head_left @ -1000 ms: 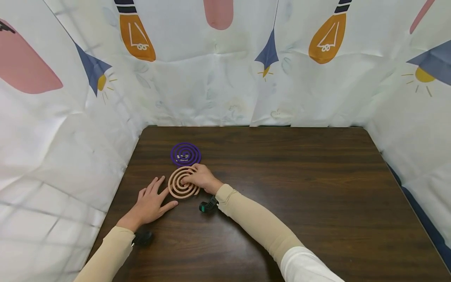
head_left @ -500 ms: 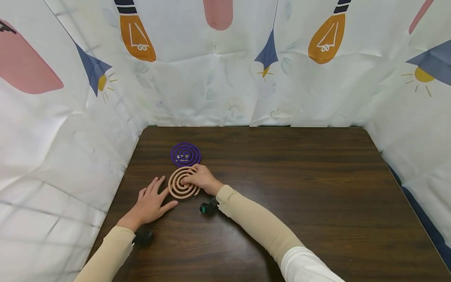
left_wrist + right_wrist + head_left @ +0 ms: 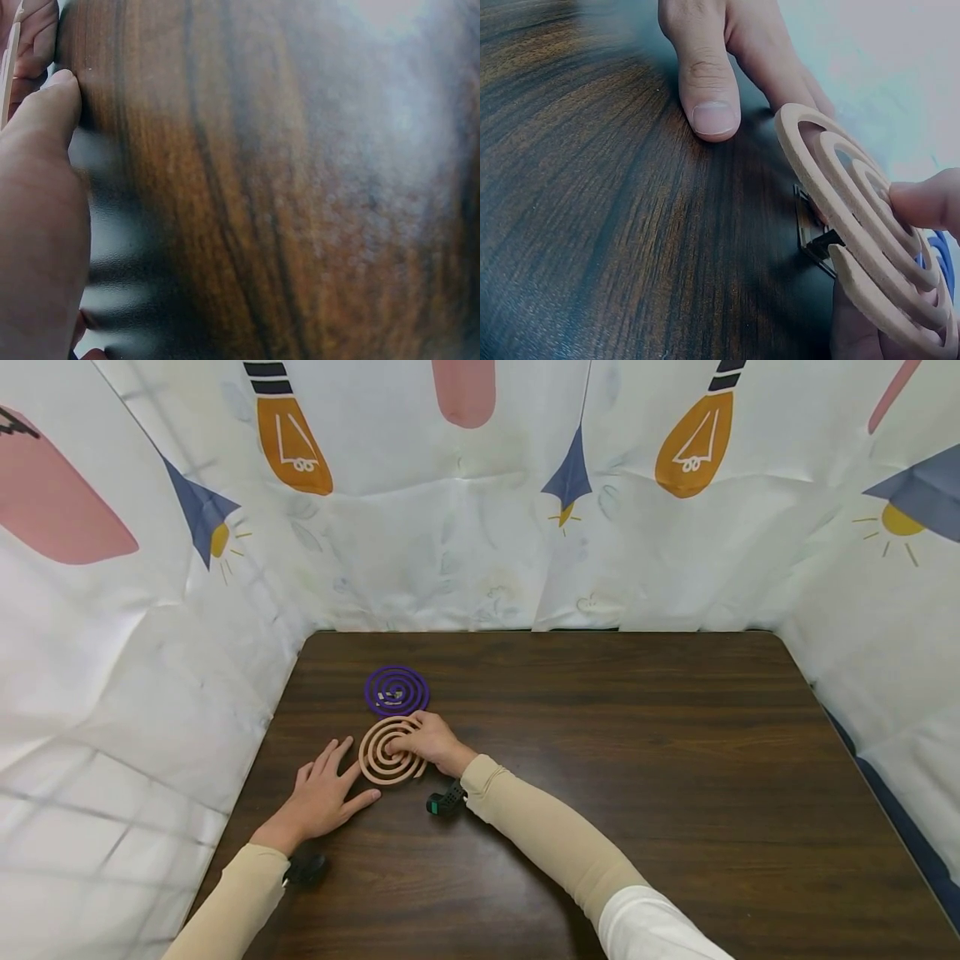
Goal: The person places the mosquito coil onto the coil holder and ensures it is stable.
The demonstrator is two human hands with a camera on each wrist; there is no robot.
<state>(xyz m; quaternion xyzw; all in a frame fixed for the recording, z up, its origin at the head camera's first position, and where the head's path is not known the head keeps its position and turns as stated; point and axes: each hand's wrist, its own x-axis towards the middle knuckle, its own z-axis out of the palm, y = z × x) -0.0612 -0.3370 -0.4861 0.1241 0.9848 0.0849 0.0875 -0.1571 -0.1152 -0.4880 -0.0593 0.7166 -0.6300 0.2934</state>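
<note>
A tan mosquito coil [image 3: 810, 178] is held by my right hand [image 3: 437, 743], its thumb on the upper face and fingers underneath. In the right wrist view the coil is tilted above the table, with a small metal stand [image 3: 823, 247] beneath it. My left hand [image 3: 321, 795] rests on the tabletop with fingers spread, index fingertip right at the coil's left edge. The left wrist view shows its thumb [image 3: 52, 105] and a sliver of the coil at the top left. Just beyond lies a purple mosquito coil [image 3: 397, 690], with pale metallic bits showing at its centre.
The dark wood-grain table [image 3: 637, 760] extends far to the right of both hands. White printed curtains [image 3: 465, 552] enclose its back and sides. Black bands with small devices are on both wrists, the right one [image 3: 445, 799] close over the tabletop.
</note>
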